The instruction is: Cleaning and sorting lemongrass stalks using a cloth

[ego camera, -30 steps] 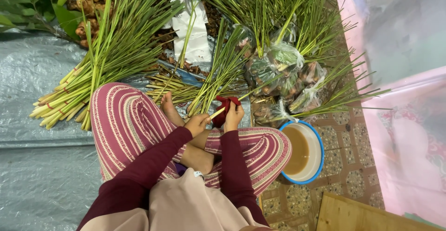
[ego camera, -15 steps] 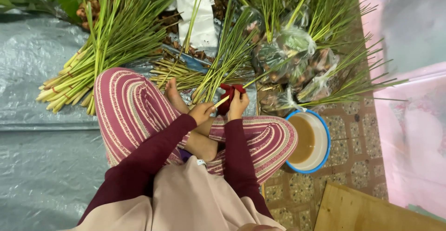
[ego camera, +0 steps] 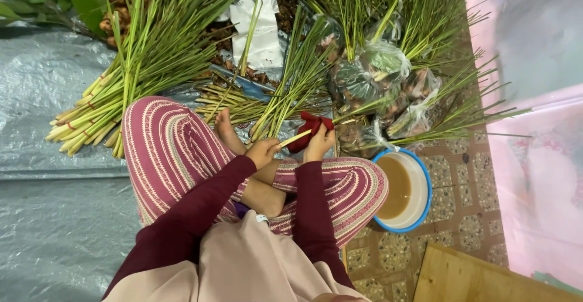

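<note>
Head view: seated cross-legged on a grey tarp (ego camera: pixel 54 156), a person's left hand (ego camera: pixel 262 152) pinches a lemongrass stalk (ego camera: pixel 296 138) while the right hand (ego camera: pixel 320 144) grips a red cloth (ego camera: pixel 310 127) around it, above the lap; a blue-rimmed bowl (ego camera: pixel 425 180) sits beside the knee.

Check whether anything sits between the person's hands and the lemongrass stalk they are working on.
Nothing visible does. The left hand grips the pale base of the stalk directly, and the right hand presses a red cloth against it. The cloth is the only thing between that hand and the stalk.
</note>
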